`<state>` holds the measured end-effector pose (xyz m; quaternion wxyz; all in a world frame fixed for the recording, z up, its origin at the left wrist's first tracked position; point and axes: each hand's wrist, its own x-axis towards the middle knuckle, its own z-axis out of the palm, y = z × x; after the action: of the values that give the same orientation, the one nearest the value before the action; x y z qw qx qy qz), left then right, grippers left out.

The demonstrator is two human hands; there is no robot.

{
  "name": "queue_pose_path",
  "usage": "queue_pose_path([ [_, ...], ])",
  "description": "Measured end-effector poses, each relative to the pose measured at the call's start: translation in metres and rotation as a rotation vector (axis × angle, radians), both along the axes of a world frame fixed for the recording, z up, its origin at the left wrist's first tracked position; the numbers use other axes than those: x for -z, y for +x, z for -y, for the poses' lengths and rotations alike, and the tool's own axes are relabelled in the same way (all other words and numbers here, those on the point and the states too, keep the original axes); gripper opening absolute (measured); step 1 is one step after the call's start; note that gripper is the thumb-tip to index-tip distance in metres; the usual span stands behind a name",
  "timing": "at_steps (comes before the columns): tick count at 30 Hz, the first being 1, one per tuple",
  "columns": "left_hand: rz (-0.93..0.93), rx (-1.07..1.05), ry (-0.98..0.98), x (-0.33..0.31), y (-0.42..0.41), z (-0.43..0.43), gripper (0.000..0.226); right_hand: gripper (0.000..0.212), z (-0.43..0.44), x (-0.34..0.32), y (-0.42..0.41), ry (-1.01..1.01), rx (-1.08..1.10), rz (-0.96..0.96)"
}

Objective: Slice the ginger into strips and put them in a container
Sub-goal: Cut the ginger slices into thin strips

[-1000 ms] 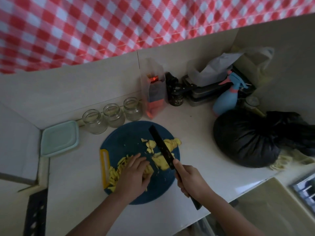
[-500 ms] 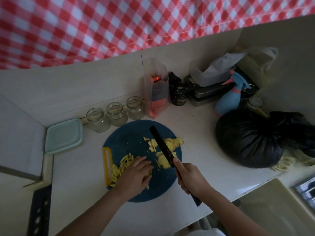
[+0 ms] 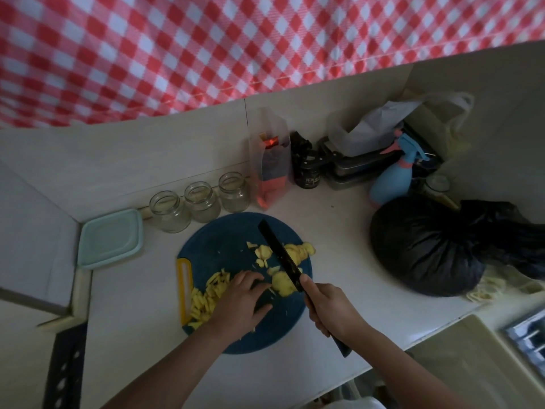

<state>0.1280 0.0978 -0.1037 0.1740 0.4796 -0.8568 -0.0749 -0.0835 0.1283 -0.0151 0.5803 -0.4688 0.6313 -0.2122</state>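
Left hand slides off strips, fingers flat, toward ginger slice; right hand grips knife. I'd tuck fingertips before cutting.

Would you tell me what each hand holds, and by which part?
The right hand grips the knife by its handle; the left hand rests on the cutting board, holding nothing.

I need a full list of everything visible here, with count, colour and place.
cutting board: 1, dark blue, counter centre
ginger strips: a pile, yellow, board's left side
ginger pieces: several, yellow, beside the blade
knife: 1, black, over the board
glass jars: 3, clear, behind the board
container: 1, pale green, left of the jars
spray bottle: 1, blue, back right
bag: 1, black, right
left hand: 1, on the board by the strips
right hand: 1, grips the knife handle
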Motion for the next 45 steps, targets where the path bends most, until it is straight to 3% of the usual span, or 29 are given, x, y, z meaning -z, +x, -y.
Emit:
queue_pose_path([
  [7,0.026,0.099,-0.058,0.006,0.02,-0.012,0.034,0.055,0.004,0.003,-0.003,-0.037,-0.062,-0.092],
  [10,0.031,0.035,-0.011,0.007,0.025,-0.02,0.035,0.057,0.011,0.005,-0.002,-0.109,-0.13,-0.195],
  [17,0.199,0.143,-0.074,0.001,0.011,-0.022,0.036,0.058,0.026,-0.002,0.003,-0.171,-0.211,-0.296],
  [22,0.039,-0.032,-0.095,-0.006,0.021,-0.02,0.05,0.058,0.031,-0.003,0.0,-0.236,-0.299,-0.41],
  [25,-0.205,-0.224,-0.078,-0.024,0.023,-0.019,0.045,0.066,0.034,-0.003,-0.001,-0.328,-0.467,-0.629],
  [27,-0.264,-0.327,-0.09,-0.039,0.026,-0.019,0.046,0.063,0.038,-0.008,0.001,-0.403,-0.615,-0.787],
  [31,-0.013,-0.184,-0.054,-0.056,0.016,-0.024,0.089,0.053,0.046,-0.028,0.014,-0.537,-0.869,-0.94],
  [33,0.116,-0.104,-0.082,-0.053,0.005,-0.026,0.098,0.051,0.047,-0.034,0.024,-0.6,-0.943,-0.962],
  [39,0.162,-0.156,-0.041,-0.028,0.014,-0.025,0.088,0.051,0.045,-0.045,0.03,-0.636,-1.035,-0.993],
  [45,0.169,-0.254,0.092,-0.01,0.047,-0.027,0.073,0.059,0.042,-0.046,-0.004,-0.628,-0.987,-1.014],
])
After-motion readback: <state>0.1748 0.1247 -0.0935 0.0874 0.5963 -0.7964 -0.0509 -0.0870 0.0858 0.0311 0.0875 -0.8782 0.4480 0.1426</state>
